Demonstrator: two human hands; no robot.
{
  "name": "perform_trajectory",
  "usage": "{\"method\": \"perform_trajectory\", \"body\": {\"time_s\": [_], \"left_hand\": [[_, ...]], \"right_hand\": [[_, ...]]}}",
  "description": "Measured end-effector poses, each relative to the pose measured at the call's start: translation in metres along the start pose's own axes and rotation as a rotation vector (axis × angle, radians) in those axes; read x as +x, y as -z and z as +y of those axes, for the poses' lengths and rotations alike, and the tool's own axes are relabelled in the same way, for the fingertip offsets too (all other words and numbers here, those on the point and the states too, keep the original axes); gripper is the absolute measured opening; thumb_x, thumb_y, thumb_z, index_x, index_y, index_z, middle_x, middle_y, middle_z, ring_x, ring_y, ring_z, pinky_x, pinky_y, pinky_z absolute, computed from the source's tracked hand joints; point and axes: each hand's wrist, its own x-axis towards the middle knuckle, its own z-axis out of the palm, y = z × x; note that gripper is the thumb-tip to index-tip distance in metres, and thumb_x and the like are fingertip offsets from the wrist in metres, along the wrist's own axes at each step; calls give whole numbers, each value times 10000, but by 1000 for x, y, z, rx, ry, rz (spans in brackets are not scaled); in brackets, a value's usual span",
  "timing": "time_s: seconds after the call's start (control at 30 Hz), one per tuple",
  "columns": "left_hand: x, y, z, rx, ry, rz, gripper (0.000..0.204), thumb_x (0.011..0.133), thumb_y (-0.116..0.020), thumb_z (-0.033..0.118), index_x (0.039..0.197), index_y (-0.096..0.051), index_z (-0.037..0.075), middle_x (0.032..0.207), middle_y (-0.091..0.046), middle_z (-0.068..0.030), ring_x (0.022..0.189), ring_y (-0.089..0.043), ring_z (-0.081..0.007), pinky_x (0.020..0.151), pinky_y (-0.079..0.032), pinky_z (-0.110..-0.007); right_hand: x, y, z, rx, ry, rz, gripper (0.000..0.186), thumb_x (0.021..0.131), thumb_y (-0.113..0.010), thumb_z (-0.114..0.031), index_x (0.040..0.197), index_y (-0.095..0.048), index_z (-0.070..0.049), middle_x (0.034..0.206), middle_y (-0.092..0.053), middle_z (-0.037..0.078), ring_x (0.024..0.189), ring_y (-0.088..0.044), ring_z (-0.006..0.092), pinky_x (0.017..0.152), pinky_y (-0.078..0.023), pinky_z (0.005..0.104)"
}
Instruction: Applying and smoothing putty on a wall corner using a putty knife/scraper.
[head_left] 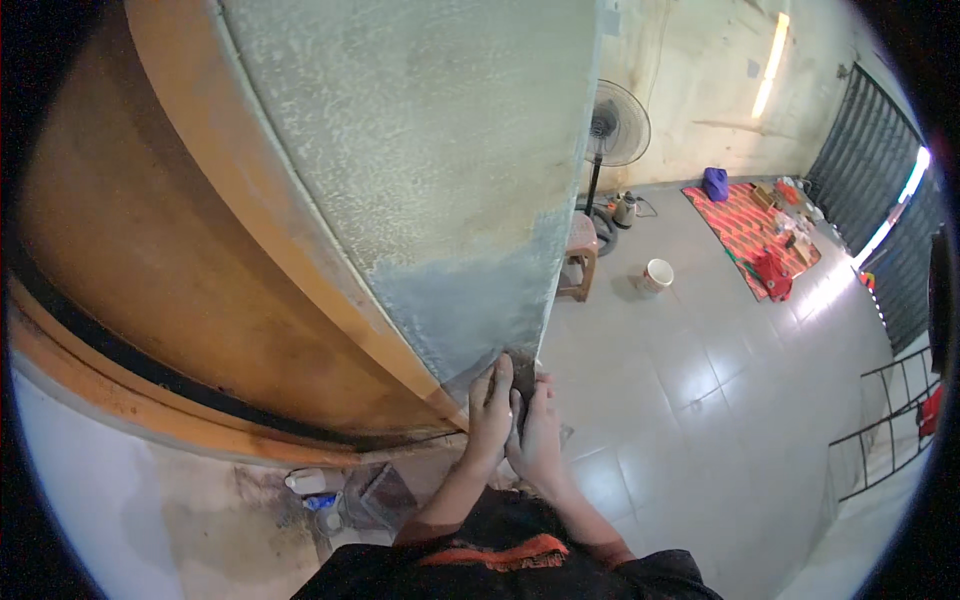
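Observation:
Both of my hands are close together at the low end of a wall's narrowing face. My left hand (490, 408) is closed, its fingers on the left edge of a dark brown sheet (523, 372) that looks like sandpaper. On the sheet's other side is my right hand (538, 428), its fingers curled round the edge and its thumb pointing up. Pale dust coats the fingers. Directly beyond, the pale wall (420, 130) carries a smooth grey patch (470, 300) that reaches down to the sheet. The hands partly hide the sheet.
An orange-brown door frame (270, 200) borders the wall at left. Right of the wall stand a pedestal fan (594, 170), a stool (583, 245), a kettle (624, 212) and a white bucket (657, 273). A red patterned mat (722, 213) bears several items. A metal rack (880, 430) stands far right.

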Motion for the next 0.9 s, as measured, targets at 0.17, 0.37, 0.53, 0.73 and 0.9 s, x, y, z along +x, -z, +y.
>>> {"method": "perform_trajectory", "body": {"time_s": [0.17, 0.37, 0.53, 0.73, 0.9], "left_hand": [[9, -1, 11, -3, 33, 3, 422, 958, -407, 370, 902, -596, -3, 775, -639, -88, 667, -612, -143, 615, -494, -259], [6, 6, 1, -6, 51, 79, 448, 934, -449, 419, 892, -600, 0, 754, -627, -74, 647, -594, -139, 616, -484, -252], [4, 10, -3, -36, 38, 66, 459, 943, -422, 415, 876, -598, -4, 746, -629, -79, 641, -601, -146, 579, -496, -278], [5, 15, -13, -75, 50, 130, 445, 941, -428, 415, 876, -609, 14, 739, -621, -66, 656, -594, -135, 603, -477, -261], [-25, 10, 26, -177, 117, -44, 392, 932, -469, 388, 901, -605, 23, 773, -615, -47, 699, -580, -125, 659, -464, -243]], "right_hand": [[11, 4, -11, 49, 173, 50, 347, 900, -426, -91, 1183, -354, 96, 1033, -512, 303, 876, -524, 447, 777, -426, 444], [6, 6, -18, -15, 313, 84, 404, 884, -435, -69, 1219, -317, 123, 975, -541, 303, 846, -533, 450, 770, -438, 437], [3, 2, -8, 3, 227, -28, 521, 847, -476, -90, 1271, -246, 106, 1034, -525, 336, 902, -538, 483, 757, -449, 470], [9, 2, -22, 35, 121, -103, 571, 747, -493, 24, 1272, -279, 93, 1057, -494, 329, 932, -507, 497, 772, -432, 469], [-18, 19, -43, 32, 147, -133, 629, 745, -493, 21, 1304, -221, 118, 1124, -471, 345, 1001, -470, 517, 862, -405, 465]]}}
